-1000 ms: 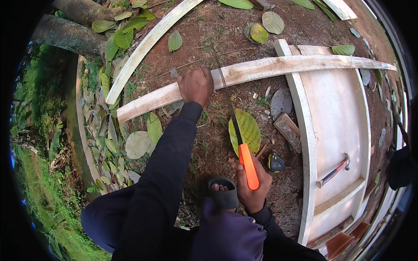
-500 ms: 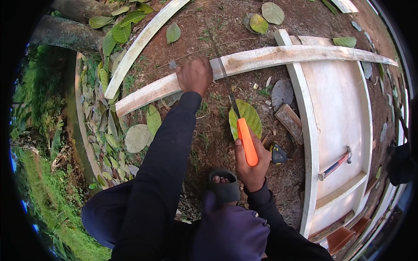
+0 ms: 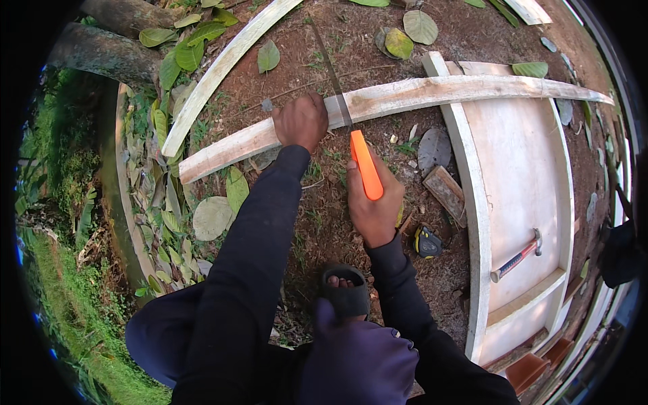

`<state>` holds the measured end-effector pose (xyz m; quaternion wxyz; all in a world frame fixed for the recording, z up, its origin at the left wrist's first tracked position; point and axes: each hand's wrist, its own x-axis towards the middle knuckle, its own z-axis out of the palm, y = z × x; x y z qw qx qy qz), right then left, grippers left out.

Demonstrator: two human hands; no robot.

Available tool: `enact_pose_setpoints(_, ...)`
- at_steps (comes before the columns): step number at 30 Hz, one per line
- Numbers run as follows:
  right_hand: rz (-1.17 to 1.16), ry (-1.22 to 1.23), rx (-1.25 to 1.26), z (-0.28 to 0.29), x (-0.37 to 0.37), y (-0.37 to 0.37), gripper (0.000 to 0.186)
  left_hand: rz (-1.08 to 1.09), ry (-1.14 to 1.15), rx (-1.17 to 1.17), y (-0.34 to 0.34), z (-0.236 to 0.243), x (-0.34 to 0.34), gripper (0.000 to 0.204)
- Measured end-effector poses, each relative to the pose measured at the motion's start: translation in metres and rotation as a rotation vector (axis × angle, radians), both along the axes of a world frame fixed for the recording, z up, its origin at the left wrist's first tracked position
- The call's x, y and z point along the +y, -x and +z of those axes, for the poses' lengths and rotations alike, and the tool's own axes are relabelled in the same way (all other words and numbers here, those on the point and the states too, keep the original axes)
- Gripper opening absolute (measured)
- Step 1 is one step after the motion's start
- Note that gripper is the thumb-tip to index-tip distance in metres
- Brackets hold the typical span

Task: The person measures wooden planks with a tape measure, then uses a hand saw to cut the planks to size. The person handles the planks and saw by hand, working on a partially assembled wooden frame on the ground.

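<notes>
Right hand (image 3: pixel 378 209) clenching saw handle (image 3: pixel 366 169), pushing blade (image 3: pixel 343 108) farther across plank (image 3: pixel 412 92); left hand (image 3: pixel 301 121) clamping plank; stroke nearing full length, cut depth unclear.

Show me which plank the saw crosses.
The saw crosses the long plank that lies under the left hand and reaches over the wooden frame. The upper-left plank and top-right plank show neither saw nor hand on them.

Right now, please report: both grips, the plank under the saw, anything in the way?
Left grip on plank; right grip around orange saw handle. Blade across plank, cut depth unclear. Possible hindrance: left grip, close beside blade.
</notes>
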<state>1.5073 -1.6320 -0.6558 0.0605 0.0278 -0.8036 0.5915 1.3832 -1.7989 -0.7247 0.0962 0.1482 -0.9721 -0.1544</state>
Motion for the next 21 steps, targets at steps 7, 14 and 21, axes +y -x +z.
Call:
enact_pose_setpoints(7, 0.039, -0.08, -0.068, -0.01, 0.045, -0.101, 0.045, 0.08, -0.013, -0.056, 0.001, 0.007, -0.001, 0.04)
enact_pose_setpoints(14, 0.005, -0.043, -0.004, -0.006, -0.009, 0.012, 0.042, -0.012, 0.021, -0.069, 0.002, 0.007, -0.002, 0.04)
enact_pose_setpoints(21, 0.058, -0.083, -0.062, 0.003, 0.057, -0.102, 0.044, 0.045, 0.032, -0.109, 0.006, 0.012, -0.001, 0.033)
